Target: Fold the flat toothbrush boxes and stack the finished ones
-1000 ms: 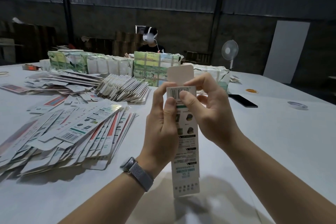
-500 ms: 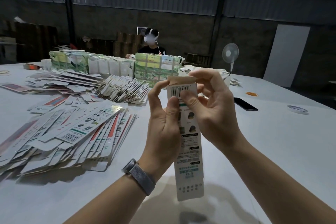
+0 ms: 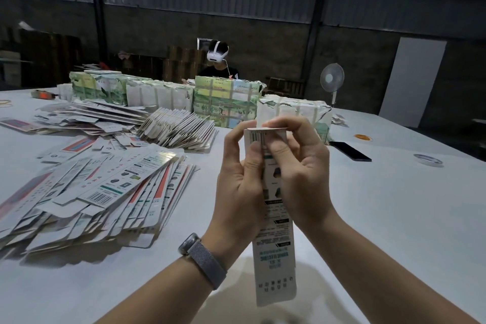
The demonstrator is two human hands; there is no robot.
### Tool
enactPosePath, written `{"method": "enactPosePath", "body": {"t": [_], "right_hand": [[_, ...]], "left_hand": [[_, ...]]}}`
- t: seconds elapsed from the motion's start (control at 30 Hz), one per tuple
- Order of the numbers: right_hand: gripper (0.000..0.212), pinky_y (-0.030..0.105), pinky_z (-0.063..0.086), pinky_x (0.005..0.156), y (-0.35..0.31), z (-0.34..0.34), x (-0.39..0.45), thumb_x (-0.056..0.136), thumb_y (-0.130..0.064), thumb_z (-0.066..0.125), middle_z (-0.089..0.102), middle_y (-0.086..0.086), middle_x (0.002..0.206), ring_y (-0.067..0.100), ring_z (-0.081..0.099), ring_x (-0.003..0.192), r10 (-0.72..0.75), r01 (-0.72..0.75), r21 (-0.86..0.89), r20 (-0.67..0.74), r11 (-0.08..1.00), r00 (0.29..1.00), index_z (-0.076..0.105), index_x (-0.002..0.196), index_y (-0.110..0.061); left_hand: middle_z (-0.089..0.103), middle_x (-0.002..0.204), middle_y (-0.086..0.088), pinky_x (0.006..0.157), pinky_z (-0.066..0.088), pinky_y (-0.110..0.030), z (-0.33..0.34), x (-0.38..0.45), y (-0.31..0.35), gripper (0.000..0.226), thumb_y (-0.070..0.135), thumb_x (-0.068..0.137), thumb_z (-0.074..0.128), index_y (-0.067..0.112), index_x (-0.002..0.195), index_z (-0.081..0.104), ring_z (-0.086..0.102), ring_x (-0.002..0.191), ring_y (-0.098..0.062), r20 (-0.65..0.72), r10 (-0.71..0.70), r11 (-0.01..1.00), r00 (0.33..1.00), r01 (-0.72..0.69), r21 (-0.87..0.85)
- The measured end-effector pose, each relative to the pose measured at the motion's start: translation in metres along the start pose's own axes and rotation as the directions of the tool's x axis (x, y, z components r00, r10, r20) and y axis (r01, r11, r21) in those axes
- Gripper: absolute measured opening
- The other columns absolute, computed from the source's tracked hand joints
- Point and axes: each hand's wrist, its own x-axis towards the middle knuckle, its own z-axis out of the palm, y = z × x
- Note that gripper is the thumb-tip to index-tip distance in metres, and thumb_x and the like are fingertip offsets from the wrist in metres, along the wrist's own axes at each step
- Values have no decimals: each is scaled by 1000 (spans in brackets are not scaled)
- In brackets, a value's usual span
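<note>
Box (image 3: 274,250) upright, long axis vertical, gripped by both hands' fingers (image 3: 253,151).

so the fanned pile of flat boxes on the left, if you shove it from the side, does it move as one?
Probably not. The flat boxes lie loose and overlapped, unbound, so they'd likely slide over each other. The printed card looks glossy, so probably slippery. The thin sheets should be light, and the overhanging ends may flex.

1. The toothbrush box (image 3: 274,244) is thin printed card, smooth, a bit shiny.
2. The watch band (image 3: 207,263) is grey woven cloth.
3. The table (image 3: 381,205) looks smooth, white and matt.
</note>
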Motion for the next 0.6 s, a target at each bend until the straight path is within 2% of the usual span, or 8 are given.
{"method": "enactPosePath", "body": {"t": [0.17,0.3,0.47,0.6], "right_hand": [[22,31,59,63,1,1,-1,90,-10,55,71,-4,95,28,69,87,30,-30,8,-34,1000,999,68,99,-26],[19,33,61,65,-1,2,1,90,-11,56,71,-4,94,27,68,86,11,-12,-20,-40,1000,999,69,98,-24],[12,29,58,62,-4,2,2,94,-22,57,69,-9,80,17,68,75,46,-45,39,-16,998,999,68,91,-23],[12,23,55,56,-6,0,4,94,-14,56,69,-10,71,9,67,64,51,-50,72,-16,996,999,66,88,-16]], "left_hand": [[71,114,-4,77,60,-35,-1,0,-1,32,37,104,32,42,125,56,72,101,-26,-28,-28,997,999,25,-75],[73,108,4,73,59,-26,0,1,1,34,31,105,32,48,116,59,74,96,-19,-27,-23,994,999,20,-103],[74,103,-1,70,60,-29,-1,0,0,25,39,101,39,45,115,59,74,91,-21,-27,-102,979,994,95,-181],[74,100,2,67,60,-28,-1,-1,2,24,38,100,41,44,115,58,73,87,-17,14,-116,972,993,116,-202]]}}
